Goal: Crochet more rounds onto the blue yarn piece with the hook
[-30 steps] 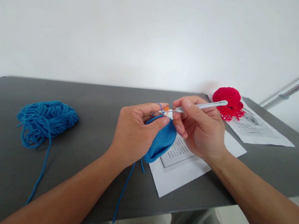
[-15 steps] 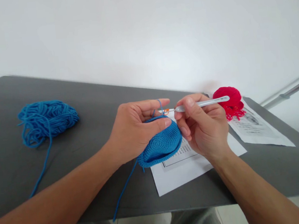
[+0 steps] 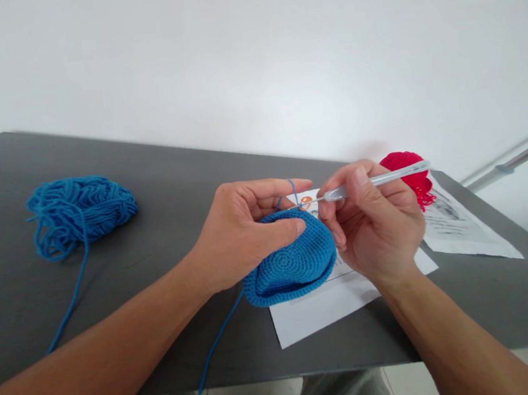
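My left hand (image 3: 243, 231) pinches the upper edge of a round blue crocheted piece (image 3: 292, 263), with a strand of blue yarn looped over its index finger. My right hand (image 3: 375, 223) grips a pale grey crochet hook (image 3: 375, 181), whose metal tip points left into the piece's edge beside a small orange stitch marker (image 3: 306, 201). A blue strand (image 3: 222, 334) runs from the piece down over the table's near edge. The piece hangs just above a printed sheet (image 3: 322, 304).
A loose heap of blue yarn (image 3: 81, 210) lies at the left on the dark grey table (image 3: 150, 190), trailing a strand toward me. A red yarn ball (image 3: 407, 170) rests on a second printed sheet (image 3: 465, 226) at the right. A white wall stands behind.
The crocheted piece has turned so more of its round face shows. My right hand and the hook have drawn back to the right, the handle end tilting up; the left hand stays put.
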Demonstrator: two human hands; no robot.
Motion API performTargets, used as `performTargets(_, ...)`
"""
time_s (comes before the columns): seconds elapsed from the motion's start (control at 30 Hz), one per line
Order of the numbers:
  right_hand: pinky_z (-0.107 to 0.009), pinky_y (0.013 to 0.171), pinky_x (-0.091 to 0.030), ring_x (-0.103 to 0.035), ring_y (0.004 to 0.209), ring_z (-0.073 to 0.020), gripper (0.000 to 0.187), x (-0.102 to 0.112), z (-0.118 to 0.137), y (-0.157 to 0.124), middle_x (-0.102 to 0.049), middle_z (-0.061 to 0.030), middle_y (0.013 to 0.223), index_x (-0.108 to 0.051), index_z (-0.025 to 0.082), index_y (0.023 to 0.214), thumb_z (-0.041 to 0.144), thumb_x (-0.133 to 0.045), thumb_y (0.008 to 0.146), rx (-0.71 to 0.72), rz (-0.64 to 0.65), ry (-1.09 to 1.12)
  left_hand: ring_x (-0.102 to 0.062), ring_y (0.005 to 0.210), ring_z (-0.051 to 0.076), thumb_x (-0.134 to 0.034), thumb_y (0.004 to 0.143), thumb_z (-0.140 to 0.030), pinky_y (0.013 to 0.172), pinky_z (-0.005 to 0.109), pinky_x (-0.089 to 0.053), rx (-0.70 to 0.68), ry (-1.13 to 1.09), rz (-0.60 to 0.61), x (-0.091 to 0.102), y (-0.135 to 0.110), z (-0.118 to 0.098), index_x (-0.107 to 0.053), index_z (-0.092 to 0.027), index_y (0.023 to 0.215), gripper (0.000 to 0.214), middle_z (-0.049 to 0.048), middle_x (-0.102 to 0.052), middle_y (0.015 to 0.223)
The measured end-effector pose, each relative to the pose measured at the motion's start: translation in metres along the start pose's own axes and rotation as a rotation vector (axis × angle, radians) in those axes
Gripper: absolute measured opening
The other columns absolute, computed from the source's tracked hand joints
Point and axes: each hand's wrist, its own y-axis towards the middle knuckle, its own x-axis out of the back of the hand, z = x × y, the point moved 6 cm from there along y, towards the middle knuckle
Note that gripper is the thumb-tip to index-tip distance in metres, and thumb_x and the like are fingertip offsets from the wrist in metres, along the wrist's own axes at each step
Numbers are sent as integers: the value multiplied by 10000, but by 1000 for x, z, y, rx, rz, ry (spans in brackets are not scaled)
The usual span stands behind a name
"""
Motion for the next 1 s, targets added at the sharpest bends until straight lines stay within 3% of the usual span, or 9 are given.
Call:
performTargets(0.47, -235, 295, -282, -497, 386, -96, 219, 3, 15, -1, -633, 15, 576, -762, 233, 777, 385, -807, 927, 144, -49, -164, -760, 710, 169, -849, 667, -94, 646, 238, -608, -16, 125, -54, 0, 1, -2, -878, -192, 1122, 466, 24, -851, 849)
performTargets(1.0, -297, 420, -353, -523, 498, -131, 144, 6, 18, -11, -653, 7, 683, -734, 280, 894, 365, -721, 1009, 312, -4, -345, -820, 795, 251, -841, 698, -125, 692, 310, -645, -74, 190, -91, 2, 1, -5, -884, -208, 1067, 381, 32, -874, 880)
